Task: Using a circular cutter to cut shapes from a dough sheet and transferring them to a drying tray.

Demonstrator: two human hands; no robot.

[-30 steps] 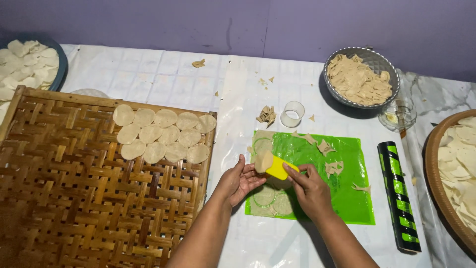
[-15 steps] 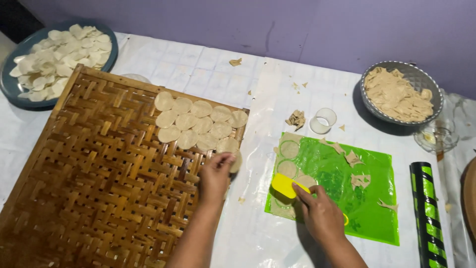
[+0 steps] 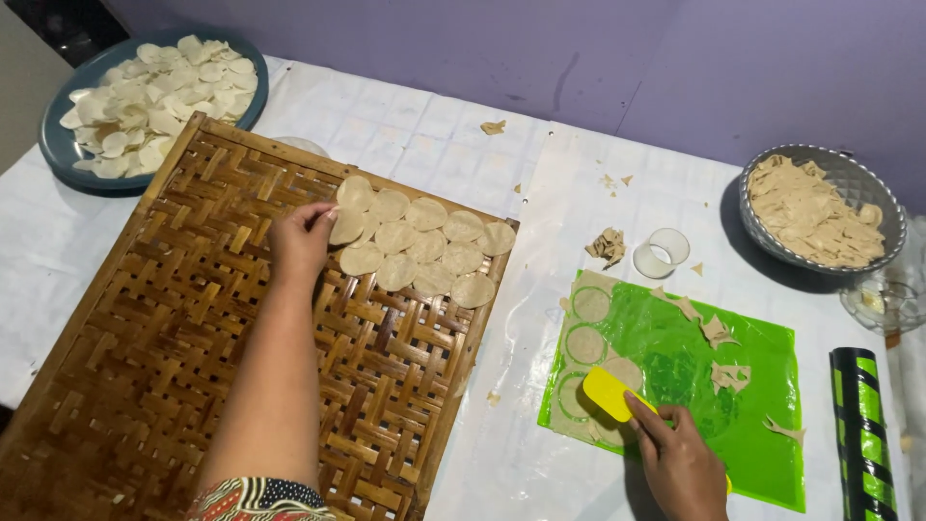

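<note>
My left hand (image 3: 301, 238) reaches over the woven bamboo tray (image 3: 183, 386) and pinches a thin round dough disc (image 3: 345, 228) at the left end of a cluster of dough discs (image 3: 424, 241) laid on the tray's far right part. My right hand (image 3: 680, 463) rests on the green mat (image 3: 714, 405) and holds a yellow scraper (image 3: 610, 393), its blade next to cut dough rounds (image 3: 586, 342) along the mat's left edge.
A blue plate of pale chips (image 3: 145, 92) stands at the far left. A grey bowl of dough scraps (image 3: 820, 207) is at the far right, a clear ring cutter (image 3: 661, 253) and scraps (image 3: 608, 246) lie behind the mat, and a black-green roll (image 3: 861, 434) lies to its right.
My left hand moved from the mat across to the tray, carrying a dough disc leftward to the cluster. My right hand stayed on the mat with the scraper. The view shifted.
</note>
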